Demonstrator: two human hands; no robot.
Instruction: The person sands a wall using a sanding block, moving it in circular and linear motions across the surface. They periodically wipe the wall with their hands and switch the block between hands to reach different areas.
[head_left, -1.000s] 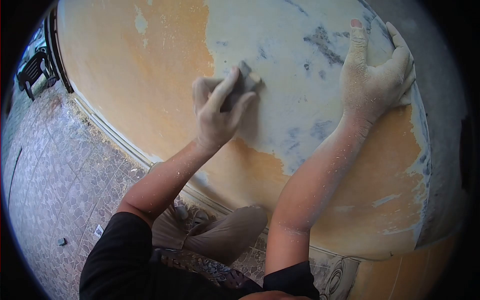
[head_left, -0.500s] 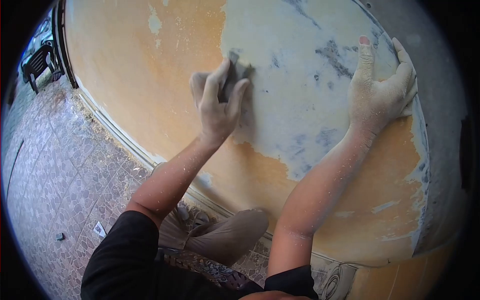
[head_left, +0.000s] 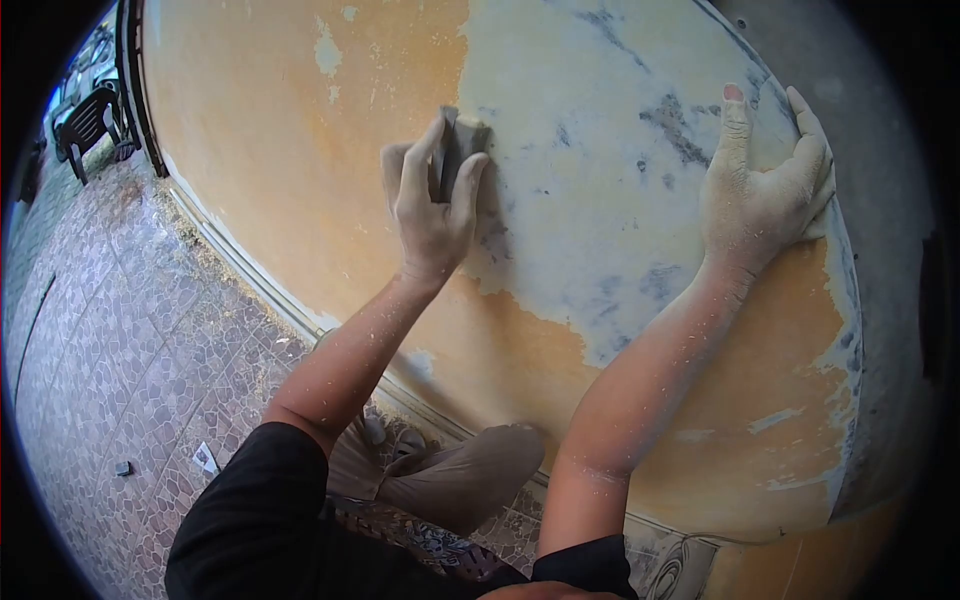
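Observation:
My left hand (head_left: 430,215) is closed around a grey sanding block (head_left: 458,158), its sanding sheet folded up at the sides. The block is at the border between the orange coating and the bared pale area of a large curved panel (head_left: 560,240). Pale dust covers my right hand (head_left: 765,195), which lies at the panel's right edge. Its thumb and index finger are spread apart, and the other fingers bend over the edge, partly hidden. Dark grey streaks mark the pale area.
A patterned tile floor (head_left: 130,350) with scattered dust runs along the left. A dark plastic chair (head_left: 92,125) stands at the upper left. On the floor lie a small dark block (head_left: 123,468) and a paper scrap (head_left: 205,458). A coiled cable (head_left: 672,572) is at the bottom.
My left hand and the sanding block have shifted slightly left across the panel, and the block shows sharper. My right hand stays at the edge. The whole view has shifted a little.

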